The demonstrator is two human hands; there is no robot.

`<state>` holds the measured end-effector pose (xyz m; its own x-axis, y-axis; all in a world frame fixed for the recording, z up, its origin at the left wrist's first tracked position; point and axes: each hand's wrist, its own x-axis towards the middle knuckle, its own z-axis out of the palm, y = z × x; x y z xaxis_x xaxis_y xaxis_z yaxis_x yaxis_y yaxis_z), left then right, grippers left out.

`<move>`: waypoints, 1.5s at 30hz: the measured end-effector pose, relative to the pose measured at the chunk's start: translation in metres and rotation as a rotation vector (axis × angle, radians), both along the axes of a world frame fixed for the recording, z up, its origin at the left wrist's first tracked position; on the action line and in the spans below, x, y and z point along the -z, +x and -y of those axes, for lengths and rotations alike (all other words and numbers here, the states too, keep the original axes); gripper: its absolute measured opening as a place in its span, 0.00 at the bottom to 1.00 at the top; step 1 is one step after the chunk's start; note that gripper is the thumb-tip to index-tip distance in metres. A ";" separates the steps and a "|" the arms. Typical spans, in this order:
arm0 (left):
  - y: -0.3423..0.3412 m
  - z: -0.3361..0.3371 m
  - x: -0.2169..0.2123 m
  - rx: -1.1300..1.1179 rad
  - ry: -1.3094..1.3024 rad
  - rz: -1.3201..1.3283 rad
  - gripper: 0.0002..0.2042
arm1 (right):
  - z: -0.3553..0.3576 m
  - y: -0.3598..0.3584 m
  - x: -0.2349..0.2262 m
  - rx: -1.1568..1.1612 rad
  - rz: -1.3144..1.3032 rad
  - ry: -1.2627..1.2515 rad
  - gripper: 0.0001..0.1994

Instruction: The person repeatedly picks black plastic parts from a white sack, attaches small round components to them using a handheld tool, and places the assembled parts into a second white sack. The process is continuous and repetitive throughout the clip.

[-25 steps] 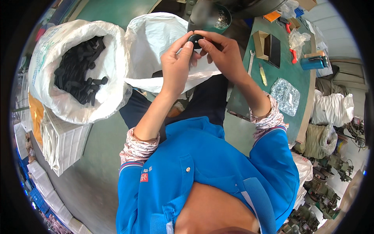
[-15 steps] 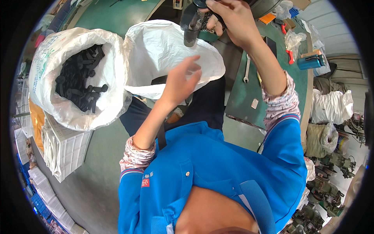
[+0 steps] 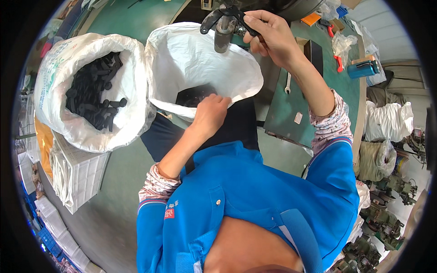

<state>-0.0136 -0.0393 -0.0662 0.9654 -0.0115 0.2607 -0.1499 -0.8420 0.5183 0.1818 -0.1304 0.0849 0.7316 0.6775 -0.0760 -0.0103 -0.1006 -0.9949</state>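
Note:
My right hand grips the end of one arm of a black spoked handle at the top. Below its hub stands a grey metal cylinder, part of a machine mostly out of view. My left hand is at the near rim of an open white sack, its fingers curled together; what they hold, if anything, is hidden. Dark pieces lie deep in that sack, too shadowed to make out. Beside it on the left, another white sack holds many black elongated parts with round ends.
On the green bench at right lie a wrench, a small tag, a black box, red-handled tools and a blue bottle. A white perforated crate stands below the left sack. Machinery lines the far right.
My left hand has moved down and closed its fingers at the sack's near rim, uncovering the dark pieces inside. The black handle has turned, and my right hand has shifted slightly down and right with it.

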 end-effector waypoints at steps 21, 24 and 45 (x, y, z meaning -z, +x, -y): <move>-0.011 0.016 -0.001 0.059 -0.115 -0.014 0.09 | -0.021 0.047 0.188 -0.463 1.132 -0.972 0.35; -0.019 0.001 -0.019 -0.020 -0.194 -0.069 0.11 | -0.021 0.026 0.184 -0.548 1.120 -0.971 0.33; 0.022 -0.364 0.010 -1.181 0.345 -0.222 0.48 | 0.022 -0.146 0.082 -0.001 0.744 -0.158 0.12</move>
